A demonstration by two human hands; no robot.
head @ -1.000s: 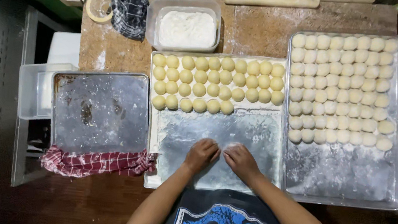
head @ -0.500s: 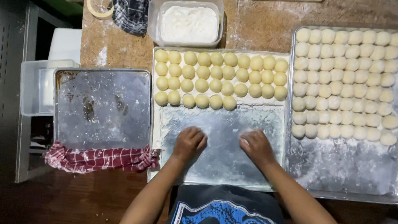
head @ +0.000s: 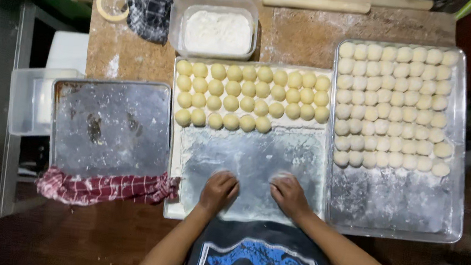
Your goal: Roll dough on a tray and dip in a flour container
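At lower centre of the frame, the left hand (head: pixel 219 189) and right hand (head: pixel 289 194) press cupped, each apparently enclosing a hidden dough ball, on the floured tray (head: pixel 256 159) below rows of dough balls (head: pixel 249 95), judged soft, light, best cradled gently underneath.

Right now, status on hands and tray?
Left hand and right hand curled, pressed on floured middle tray. Dough balls fill its far half. Nothing between.
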